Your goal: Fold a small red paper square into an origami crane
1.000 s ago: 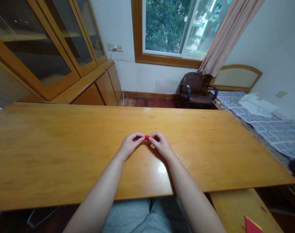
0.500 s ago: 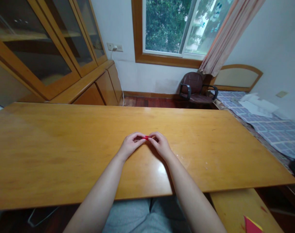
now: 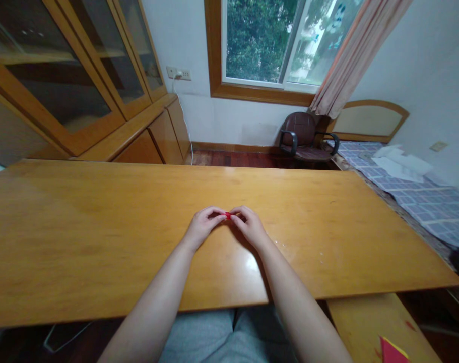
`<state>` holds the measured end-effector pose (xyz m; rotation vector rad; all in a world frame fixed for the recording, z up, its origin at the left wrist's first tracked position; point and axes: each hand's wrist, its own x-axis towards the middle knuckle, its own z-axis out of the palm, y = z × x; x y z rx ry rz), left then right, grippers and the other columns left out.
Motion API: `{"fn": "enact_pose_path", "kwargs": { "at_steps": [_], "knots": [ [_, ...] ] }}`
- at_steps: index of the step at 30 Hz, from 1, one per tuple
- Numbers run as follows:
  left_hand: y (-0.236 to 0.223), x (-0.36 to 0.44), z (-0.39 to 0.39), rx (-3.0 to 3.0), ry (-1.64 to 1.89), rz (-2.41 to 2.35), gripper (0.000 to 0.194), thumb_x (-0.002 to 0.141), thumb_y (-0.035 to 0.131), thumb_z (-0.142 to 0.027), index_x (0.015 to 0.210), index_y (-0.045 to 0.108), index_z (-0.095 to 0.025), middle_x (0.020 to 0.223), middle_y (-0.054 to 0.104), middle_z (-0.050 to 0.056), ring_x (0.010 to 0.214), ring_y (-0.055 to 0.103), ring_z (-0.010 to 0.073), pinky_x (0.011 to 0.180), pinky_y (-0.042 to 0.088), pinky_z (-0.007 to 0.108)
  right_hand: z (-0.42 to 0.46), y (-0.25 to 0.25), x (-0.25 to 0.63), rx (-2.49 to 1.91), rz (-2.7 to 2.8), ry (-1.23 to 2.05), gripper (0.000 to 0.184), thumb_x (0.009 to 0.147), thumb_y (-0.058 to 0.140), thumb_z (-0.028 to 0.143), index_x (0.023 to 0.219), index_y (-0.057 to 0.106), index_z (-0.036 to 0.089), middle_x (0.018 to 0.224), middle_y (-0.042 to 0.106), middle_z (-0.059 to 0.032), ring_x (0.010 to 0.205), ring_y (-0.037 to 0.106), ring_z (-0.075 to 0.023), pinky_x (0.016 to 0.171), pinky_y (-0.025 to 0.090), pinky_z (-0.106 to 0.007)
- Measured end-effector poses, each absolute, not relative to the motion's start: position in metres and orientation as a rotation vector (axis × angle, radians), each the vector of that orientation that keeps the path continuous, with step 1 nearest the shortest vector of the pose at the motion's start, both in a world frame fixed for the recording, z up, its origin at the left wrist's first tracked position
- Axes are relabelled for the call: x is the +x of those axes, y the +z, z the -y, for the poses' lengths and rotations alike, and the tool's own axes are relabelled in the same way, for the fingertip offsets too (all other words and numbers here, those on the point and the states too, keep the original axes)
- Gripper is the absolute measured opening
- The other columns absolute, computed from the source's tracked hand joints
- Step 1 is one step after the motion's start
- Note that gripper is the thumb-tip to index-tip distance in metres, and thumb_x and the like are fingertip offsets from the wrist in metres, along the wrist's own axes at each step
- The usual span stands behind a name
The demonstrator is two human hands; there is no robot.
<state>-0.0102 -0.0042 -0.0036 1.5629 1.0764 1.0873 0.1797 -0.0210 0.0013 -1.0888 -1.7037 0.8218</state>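
Between my two hands is a small red piece [image 3: 227, 216], perhaps folded paper; it is too small to make out its kind. My left hand [image 3: 204, 225] pinches its left end with thumb and fingertips. On the other side, my right hand [image 3: 249, 226] pinches its right end the same way. Both hands are over the middle of the wooden table [image 3: 101, 242], close to its surface, with the fingertips almost meeting. My fingers cover much of the red piece.
At the lower right, a red and yellow piece [image 3: 392, 350] lies on a lower wooden surface [image 3: 365, 317]. Glass-door cabinets [image 3: 96, 136] stand at the left. Beyond the table are a brown armchair [image 3: 303, 133] and a bed [image 3: 414, 196] with a checked cover.
Almost nothing differs. The fingertips shift very slightly around the red piece, which stays pinched between both hands in the same place.
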Motion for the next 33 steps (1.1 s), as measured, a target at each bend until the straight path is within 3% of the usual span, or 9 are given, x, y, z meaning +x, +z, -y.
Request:
{"fn": "enact_pose_path", "kwargs": {
  "at_steps": [7,15,33],
  "knots": [
    [0.0015,-0.0112,0.005,1.554,1.052,-1.072,0.021,0.08,0.067,-0.034,0.091,0.074,-0.017,0.094,0.074,0.007,0.089,0.066,0.0203,0.084,0.052,0.031,0.0209,-0.0032,0.1801,-1.08,1.545,1.058,0.012,0.089,0.057,0.026,0.093,0.065,0.02,0.082,0.067,-0.002,0.066,0.062,-0.014,0.065,0.05,-0.027],
    [0.0038,-0.0107,0.0051,1.64,1.024,-1.108,0.022,0.08,0.067,-0.037,0.086,0.074,-0.018,0.088,0.073,0.006,0.084,0.066,0.0201,0.079,0.052,0.03,0.0198,0.0003,0.1811,-1.088,1.662,0.904,0.012,0.088,0.062,0.029,0.086,0.068,0.019,0.085,0.067,-0.0031,0.074,0.061,-0.0148,0.071,0.048,-0.027],
    [0.0051,-0.0115,0.005,1.687,1.01,-1.076,0.021,0.082,0.066,-0.037,0.086,0.073,-0.018,0.089,0.073,0.006,0.086,0.066,0.0203,0.082,0.05,0.031,0.0212,0.006,0.1797,-1.126,1.686,0.892,0.011,0.084,0.066,0.028,0.08,0.067,0.018,0.077,0.064,-0.0011,0.069,0.057,-0.0137,0.065,0.044,-0.026]
  ]
}}
